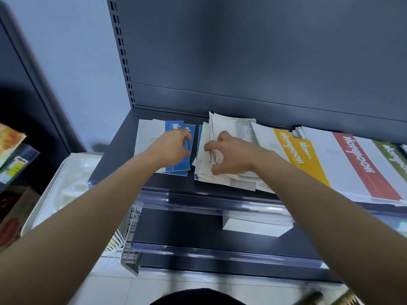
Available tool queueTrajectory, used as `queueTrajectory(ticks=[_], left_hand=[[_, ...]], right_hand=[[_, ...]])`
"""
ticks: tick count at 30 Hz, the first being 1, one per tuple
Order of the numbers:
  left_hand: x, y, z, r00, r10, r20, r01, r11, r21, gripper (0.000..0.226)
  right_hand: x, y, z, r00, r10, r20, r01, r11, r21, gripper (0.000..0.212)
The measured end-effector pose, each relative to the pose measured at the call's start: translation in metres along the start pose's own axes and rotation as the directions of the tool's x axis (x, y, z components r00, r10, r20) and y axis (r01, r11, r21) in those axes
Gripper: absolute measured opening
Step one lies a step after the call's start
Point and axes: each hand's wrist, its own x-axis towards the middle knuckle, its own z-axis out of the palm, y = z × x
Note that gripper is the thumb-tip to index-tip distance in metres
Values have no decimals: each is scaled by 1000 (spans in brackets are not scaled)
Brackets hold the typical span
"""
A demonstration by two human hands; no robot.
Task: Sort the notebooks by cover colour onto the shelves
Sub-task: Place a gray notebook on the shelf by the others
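On the dark shelf (pixel 123 139) lie notebooks with coloured cover stripes. At the left is a small pile of blue notebooks (pixel 176 170); my left hand (pixel 174 148) rests on it with fingers curled over the top cover. Right of it sits a mixed, untidy stack (pixel 229 126) with a grey notebook on top; my right hand (pixel 231 155) grips the edges of several notebooks in it between thumb and fingers. Farther right lie yellow notebooks (pixel 295 155), a red notebook (pixel 361 164) and a green notebook (pixel 394 159).
A lower shelf (pixel 187 225) holds a white box (pixel 253 227). A white tray (pixel 66 183) stands to the left, with a white wire rack (pixel 125 238) below. The shelf's clear front rail (pixel 198 197) runs beneath my wrists. Packaged goods (pixel 11 155) sit at far left.
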Motion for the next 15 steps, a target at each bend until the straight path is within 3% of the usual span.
queueTrajectory(ticks=[7, 11, 15], left_hand=[[5, 0, 14, 966, 16, 257, -41, 995, 92, 34], [5, 1, 15, 952, 4, 307, 2, 1000, -20, 33], [11, -3, 15, 950, -72, 305, 138, 969, -203, 35]], right_hand=[[1, -1, -1, 999, 36, 24, -37, 998, 53, 61], [2, -1, -1, 999, 36, 20, -37, 998, 49, 61], [6, -9, 6, 999, 44, 19, -43, 999, -25, 72]])
